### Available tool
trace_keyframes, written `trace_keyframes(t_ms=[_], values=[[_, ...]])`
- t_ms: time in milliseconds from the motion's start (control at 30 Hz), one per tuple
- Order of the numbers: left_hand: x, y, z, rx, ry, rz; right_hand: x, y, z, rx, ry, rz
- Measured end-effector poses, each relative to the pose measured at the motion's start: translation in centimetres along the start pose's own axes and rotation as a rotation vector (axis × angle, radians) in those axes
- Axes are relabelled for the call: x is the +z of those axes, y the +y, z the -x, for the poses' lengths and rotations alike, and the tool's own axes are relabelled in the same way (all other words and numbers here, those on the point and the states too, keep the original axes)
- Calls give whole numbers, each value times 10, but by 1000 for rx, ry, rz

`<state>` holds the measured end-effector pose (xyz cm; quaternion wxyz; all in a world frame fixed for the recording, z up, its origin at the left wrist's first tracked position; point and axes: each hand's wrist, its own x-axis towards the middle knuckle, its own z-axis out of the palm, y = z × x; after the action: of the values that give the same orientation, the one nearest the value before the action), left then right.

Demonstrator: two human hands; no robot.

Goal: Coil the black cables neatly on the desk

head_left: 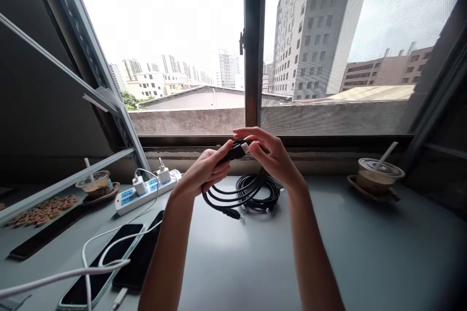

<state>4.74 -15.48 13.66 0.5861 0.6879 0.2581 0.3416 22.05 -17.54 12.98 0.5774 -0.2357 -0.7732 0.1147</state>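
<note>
A looped black cable [228, 199] hangs from my left hand [207, 170], whose thumb and fingers are closed around it. Its black plug with a pale tip [238, 151] sticks out past my left thumb towards the right. My right hand [268, 150] is raised beside that plug, fingers bent over and apart from the thumb. The upper part of the loop runs behind my right hand; whether the fingertips touch it I cannot tell. On the table below lies a second coiled black cable [275, 200], partly covered by the held loops.
At left, a white power strip [146, 192] carries white chargers. Phones [105, 262] and a white cable [65, 279] lie nearer. Iced drink cups [377, 175] stand on coasters at both sides. A metal frame [113, 92] slants at left, before the window [253, 58].
</note>
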Motion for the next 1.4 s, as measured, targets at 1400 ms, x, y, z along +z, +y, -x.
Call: trace_keyframes(t_ms=[1400], values=[[-6, -175, -98, -240, 376, -896, -29, 192, 111, 1039, -29, -121]])
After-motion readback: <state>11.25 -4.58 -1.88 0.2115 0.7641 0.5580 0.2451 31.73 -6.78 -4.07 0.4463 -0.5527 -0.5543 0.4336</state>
